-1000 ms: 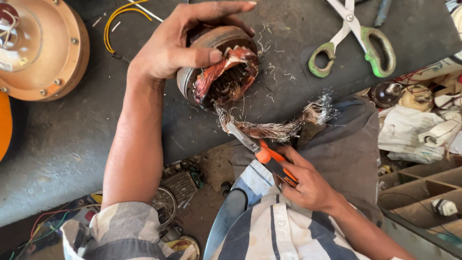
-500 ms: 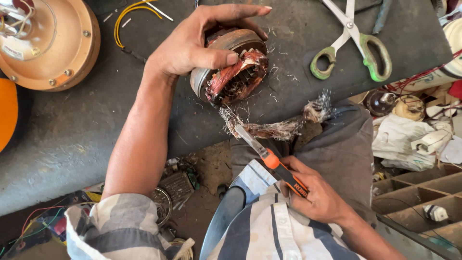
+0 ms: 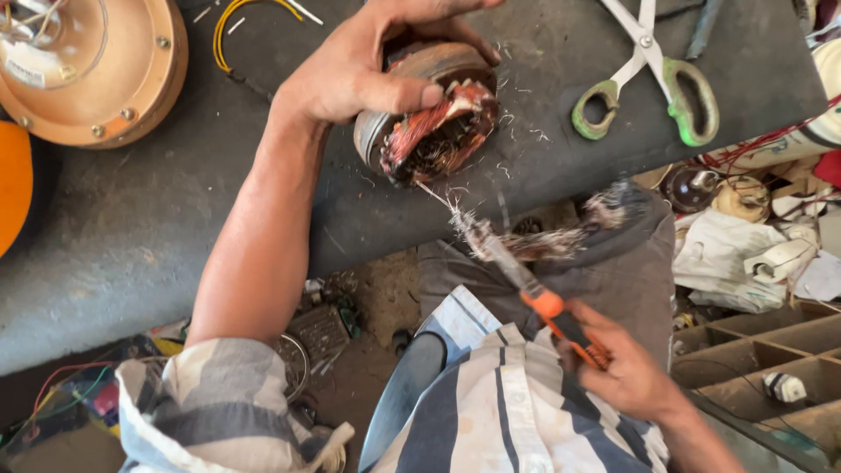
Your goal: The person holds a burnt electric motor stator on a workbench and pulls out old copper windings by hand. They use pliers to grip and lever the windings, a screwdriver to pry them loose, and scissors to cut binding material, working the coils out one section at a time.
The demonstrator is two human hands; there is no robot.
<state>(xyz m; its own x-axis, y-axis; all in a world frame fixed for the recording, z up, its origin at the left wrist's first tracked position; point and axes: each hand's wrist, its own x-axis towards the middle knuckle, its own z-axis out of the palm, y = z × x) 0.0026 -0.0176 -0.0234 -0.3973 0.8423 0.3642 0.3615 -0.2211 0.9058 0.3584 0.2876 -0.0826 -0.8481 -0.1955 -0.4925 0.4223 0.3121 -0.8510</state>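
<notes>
Both of my hands were busy with one motor stator (image 3: 434, 127), a round metal core with reddish copper windings showing at its open face, which sat tipped on its side near the front edge of the dark workbench (image 3: 131, 228). My left hand (image 3: 368, 66) covered its top, fingers curled around the far side and thumb pressed flat across the near rim, so the grip was firm and closed on the metal. From the windings a thin strand of wire ran down and away toward my lap, ending in a frayed tuft caught at the tip of the orange-handled pliers (image 3: 534, 293). My right hand (image 3: 626, 372) was wrapped tight around those handles, fingers pressed together, well below the bench edge. A loose bundle of pulled copper wire (image 3: 569, 236) lay across my grey trouser leg just beside the pliers. Tiny wire clippings were scattered on the bench around the stator. Farther right lay green-handled scissors (image 3: 648, 79), blades pointing away from me. At the far left rested a tan round fan housing (image 3: 92, 66), with a yellow wire (image 3: 229, 26) curling near it.
</notes>
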